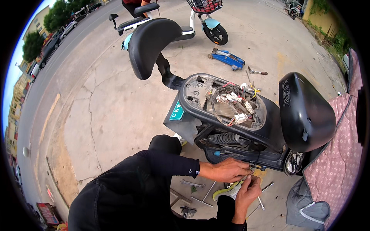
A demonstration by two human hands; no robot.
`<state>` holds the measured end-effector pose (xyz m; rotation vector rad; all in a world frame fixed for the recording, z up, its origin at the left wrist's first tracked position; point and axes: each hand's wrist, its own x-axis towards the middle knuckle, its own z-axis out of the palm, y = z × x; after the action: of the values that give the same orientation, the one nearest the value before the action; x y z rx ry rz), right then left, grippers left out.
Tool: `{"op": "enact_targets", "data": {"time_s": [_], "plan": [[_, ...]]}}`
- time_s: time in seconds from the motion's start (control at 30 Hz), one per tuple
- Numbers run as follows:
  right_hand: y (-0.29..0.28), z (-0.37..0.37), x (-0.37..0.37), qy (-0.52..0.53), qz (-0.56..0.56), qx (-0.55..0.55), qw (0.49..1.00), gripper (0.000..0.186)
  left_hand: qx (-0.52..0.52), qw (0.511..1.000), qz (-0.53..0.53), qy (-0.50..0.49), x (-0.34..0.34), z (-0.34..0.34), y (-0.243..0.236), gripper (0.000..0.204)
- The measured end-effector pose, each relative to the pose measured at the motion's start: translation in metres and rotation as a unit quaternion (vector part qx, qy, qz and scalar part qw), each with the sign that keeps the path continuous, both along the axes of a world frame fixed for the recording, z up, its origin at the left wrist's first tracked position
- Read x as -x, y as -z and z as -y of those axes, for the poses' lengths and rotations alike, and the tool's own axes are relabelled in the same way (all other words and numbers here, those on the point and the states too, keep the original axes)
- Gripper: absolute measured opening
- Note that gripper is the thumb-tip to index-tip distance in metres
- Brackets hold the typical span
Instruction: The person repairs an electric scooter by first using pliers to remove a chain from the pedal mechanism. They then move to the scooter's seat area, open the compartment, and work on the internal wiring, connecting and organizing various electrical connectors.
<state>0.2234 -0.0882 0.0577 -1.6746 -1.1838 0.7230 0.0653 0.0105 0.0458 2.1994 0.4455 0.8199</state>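
Beside the lower side of a black electric scooter (271, 115), my two hands meet fingertip to fingertip. My left hand (230, 170) is closed in a pinch, and a thin dark cable (257, 158) runs down from the scooter into its fingers. From below, my right hand (248, 192) also pinches near the cable's end; the exact piece between its fingers is too small to make out. Just left of the hands, a blue-handled tool (222, 153) lies against the scooter under the shock absorber (224, 138). The seat is tipped up, baring wires and white connectors (233, 99).
Wrenches (192, 184), a T-handled tool (203, 200) and a cross-shaped wrench (262, 198) lie on the concrete near my feet. Beyond the scooter are a blue floor jack (227, 58) and a ratchet (257, 72). Another person (137, 5) is by a light blue scooter (211, 24).
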Motion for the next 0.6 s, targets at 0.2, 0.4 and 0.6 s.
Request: {"op": "enact_targets", "data": {"time_s": [0.2,0.4,0.6], "plan": [[-0.008,-0.007,-0.002,0.004,-0.472,0.103,0.876,0.028,-0.013,0.999,-0.023,-0.02,-0.002,-0.006,-0.002,0.042],[-0.012,-0.003,-0.011,-0.011,0.503,-0.127,0.855,0.025,0.013,0.999,-0.026,-0.019,-0.007,-0.003,-0.008,0.04],[-0.003,-0.003,-0.011,-0.048,0.568,-0.159,0.806,0.019,0.019,1.0,-0.007,-0.012,-0.004,-0.002,-0.005,0.04]]}}
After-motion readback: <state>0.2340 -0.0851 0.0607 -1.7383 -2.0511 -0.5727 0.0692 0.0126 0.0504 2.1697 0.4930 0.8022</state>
